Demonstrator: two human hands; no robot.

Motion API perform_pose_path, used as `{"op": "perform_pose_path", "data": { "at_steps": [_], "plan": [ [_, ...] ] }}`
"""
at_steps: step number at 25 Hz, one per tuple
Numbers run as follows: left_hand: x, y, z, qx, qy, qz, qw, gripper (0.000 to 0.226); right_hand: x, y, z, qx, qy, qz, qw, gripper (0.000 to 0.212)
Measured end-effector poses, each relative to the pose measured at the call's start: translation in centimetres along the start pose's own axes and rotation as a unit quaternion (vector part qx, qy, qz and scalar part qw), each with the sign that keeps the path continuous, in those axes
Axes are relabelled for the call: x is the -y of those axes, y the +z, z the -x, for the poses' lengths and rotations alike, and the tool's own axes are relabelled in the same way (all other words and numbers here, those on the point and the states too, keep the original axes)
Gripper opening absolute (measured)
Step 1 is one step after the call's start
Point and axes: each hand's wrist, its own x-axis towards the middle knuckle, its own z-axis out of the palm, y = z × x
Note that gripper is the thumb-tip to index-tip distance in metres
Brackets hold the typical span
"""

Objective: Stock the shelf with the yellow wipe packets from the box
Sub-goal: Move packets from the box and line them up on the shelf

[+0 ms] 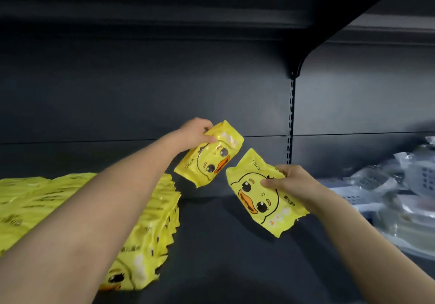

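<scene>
Stocking looks partway through. A row of yellow packets (150, 221) already sits at the left end of the shelf (230, 245), packed one against the next. It runs from near the front edge back toward the rear edge, partly hidden under the left forearm. Two more packets are in the air, not yet set down. The left grip (195, 132) is curled round the top end of the first packet (209, 155), thumb on its printed face. It holds the packet tilted above the middle of the shelf, near the rear edge and just past the far end of the row. The right grip (289, 181) pinches the second packet (261, 195) by its upper right edge, thumb laid across the duck print. This packet is tilted too, closer to the front edge and just right of the first. The two packets come near each other at their corners but seem apart. Dark shelf surface shows between the row and the slotted upright (291, 120), so I judge the row can be carried on rightward. Clear-wrapped goods (388, 186) lie beyond the upright and have no part in this job. The box is out of view, so how many packets are left to stock cannot be told. At the least, these two have yet to join the row.
</scene>
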Motion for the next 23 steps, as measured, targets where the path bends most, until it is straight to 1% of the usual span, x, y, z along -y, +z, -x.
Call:
{"op": "perform_pose_path", "data": {
  "at_steps": [2,3,6,8,10,12,14,15,17,19,21,23],
  "plan": [
    [0.7,1.4,-2.1,0.045,0.036,-0.064,0.996,0.012,0.0,-0.3,-2.8,0.039,-0.006,0.023,0.999,0.015],
    [1.3,2.1,-3.0,0.06,0.046,-0.078,0.994,0.013,0.0,-0.2,-4.1,0.052,-0.007,0.032,0.998,0.016],
    [3.7,4.6,-4.8,0.101,0.054,-0.099,0.988,0.009,-0.4,0.5,-7.0,0.089,0.0,0.063,0.994,0.016],
    [5.4,6.3,-5.5,0.135,0.055,-0.134,0.98,0.006,-0.9,0.9,-8.4,0.108,0.009,0.084,0.991,0.019],
    [6.6,7.9,-6.0,0.162,0.061,-0.174,0.969,0.017,-1.5,1.2,-9.6,0.121,0.017,0.098,0.988,0.021],
    [7.5,8.9,-6.1,0.183,0.053,-0.206,0.96,0.021,-2.0,1.8,-10.3,0.137,0.021,0.109,0.984,0.017],
    [7.9,9.5,-6.4,0.198,0.062,-0.23,0.951,0.01,-2.8,2.2,-10.8,0.146,0.013,0.118,0.982,0.013],
    [7.8,9.5,-6.4,0.208,0.069,-0.249,0.943,0.009,-3.0,2.4,-11.0,0.152,0.01,0.118,0.981,0.012],
    [7.4,9.3,-6.4,0.217,0.089,-0.303,0.924,0.026,-3.3,2.5,-11.5,0.157,0.006,0.117,0.981,0.011],
    [7.0,8.8,-6.3,0.208,0.122,-0.344,0.908,0.04,-3.1,2.6,-11.7,0.154,-0.001,0.118,0.981,0.012],
    [6.9,7.8,-6.1,0.203,0.134,-0.365,0.898,0.04,-2.8,2.9,-11.9,0.15,-0.01,0.12,0.981,0.012],
    [7.2,6.3,-5.6,0.205,0.108,-0.382,0.895,0.035,-2.3,3.4,-12.1,0.152,-0.018,0.131,0.979,0.014]
  ]
}}
